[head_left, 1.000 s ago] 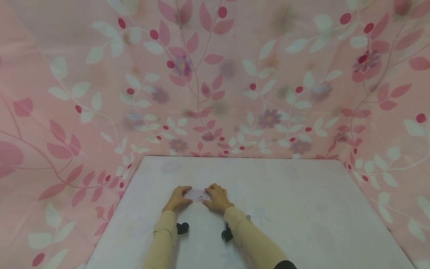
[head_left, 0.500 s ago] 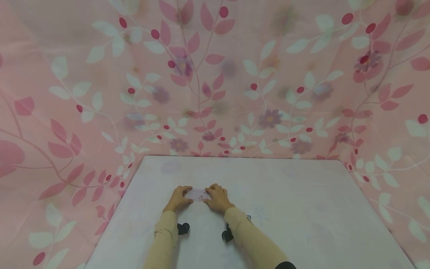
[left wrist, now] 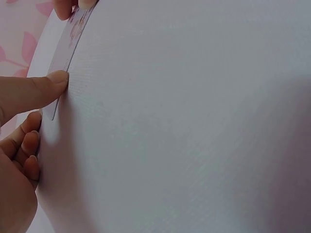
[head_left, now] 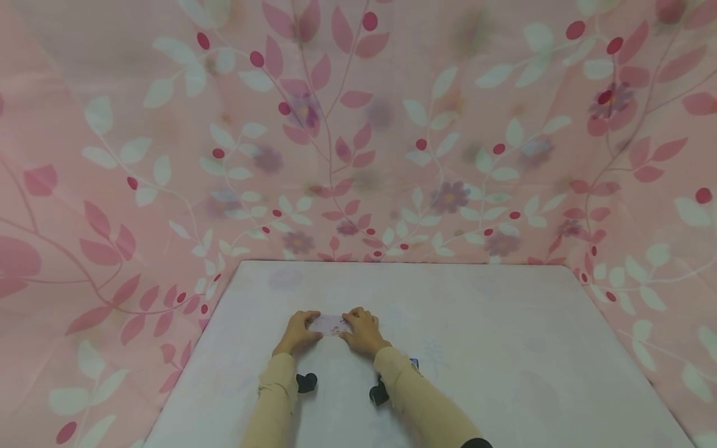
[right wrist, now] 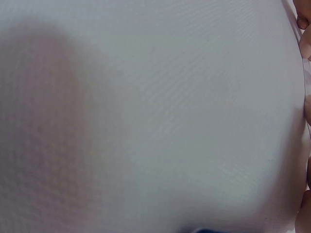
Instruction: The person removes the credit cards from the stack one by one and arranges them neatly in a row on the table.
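Both hands hold a thin, pale, flat card (head_left: 327,324) low over the white table, near its middle. My left hand (head_left: 299,330) grips the card's left end, thumb at the near edge and fingers at the far edge. At the other end, my right hand (head_left: 363,330) pinches it the same way. In the left wrist view the card (left wrist: 62,56) shows a pinkish-brown print, and the left thumb (left wrist: 41,93) presses its near edge. Only fingertips (right wrist: 303,213) and a sliver of the card reach the right border of the right wrist view.
The white table (head_left: 504,348) is backed by a pink floral cloth (head_left: 364,155). Black wrist-worn pieces (head_left: 307,382) stick out inside both sleeves. A small blue-edged thing (head_left: 414,363) lies partly hidden behind the right sleeve (head_left: 420,392).
Both hands keep their hold on the card in nearly the same place. More blue shows on the small thing by the right sleeve.
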{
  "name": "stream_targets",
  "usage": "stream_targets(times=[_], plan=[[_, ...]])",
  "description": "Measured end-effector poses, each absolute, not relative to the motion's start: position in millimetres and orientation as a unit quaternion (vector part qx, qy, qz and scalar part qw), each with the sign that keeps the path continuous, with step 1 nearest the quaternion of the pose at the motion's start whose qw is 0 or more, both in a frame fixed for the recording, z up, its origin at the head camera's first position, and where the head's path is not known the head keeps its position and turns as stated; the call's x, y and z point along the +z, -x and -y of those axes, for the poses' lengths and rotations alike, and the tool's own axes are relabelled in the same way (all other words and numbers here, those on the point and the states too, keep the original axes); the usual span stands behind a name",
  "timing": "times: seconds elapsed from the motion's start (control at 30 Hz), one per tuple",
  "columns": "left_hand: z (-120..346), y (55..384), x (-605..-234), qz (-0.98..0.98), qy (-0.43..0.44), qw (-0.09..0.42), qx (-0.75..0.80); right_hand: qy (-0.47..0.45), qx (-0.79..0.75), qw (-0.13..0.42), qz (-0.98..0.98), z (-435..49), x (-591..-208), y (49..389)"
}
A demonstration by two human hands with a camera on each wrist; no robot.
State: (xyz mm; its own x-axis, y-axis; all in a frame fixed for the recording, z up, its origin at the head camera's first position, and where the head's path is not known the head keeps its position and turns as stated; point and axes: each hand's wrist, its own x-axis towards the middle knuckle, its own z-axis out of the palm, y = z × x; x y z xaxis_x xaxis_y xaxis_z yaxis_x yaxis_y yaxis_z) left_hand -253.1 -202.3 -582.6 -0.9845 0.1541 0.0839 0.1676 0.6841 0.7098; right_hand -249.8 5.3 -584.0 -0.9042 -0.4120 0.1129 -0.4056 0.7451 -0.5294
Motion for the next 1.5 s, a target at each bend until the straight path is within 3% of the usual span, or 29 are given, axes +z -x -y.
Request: stream_targets(times=[0.6,0.9,1.27,1.5], plan=[[199,247,-583,0.914,0.078,0.017,-0.399,0.224,-0.295,-0.004,-0.929,-9,-585,248],[194,241,-579,0.898,0.050,0.038,-0.435,0.192,-0.372,0.001,-0.908,-16,-580,249],[188,232,-568,0.878,0.038,0.081,-0.471,0.233,-0.418,-0.068,-0.875,-29,-579,247],[181,226,-559,0.863,0.036,0.069,-0.499,0.224,-0.456,-0.048,-0.860,-38,-562,237]])
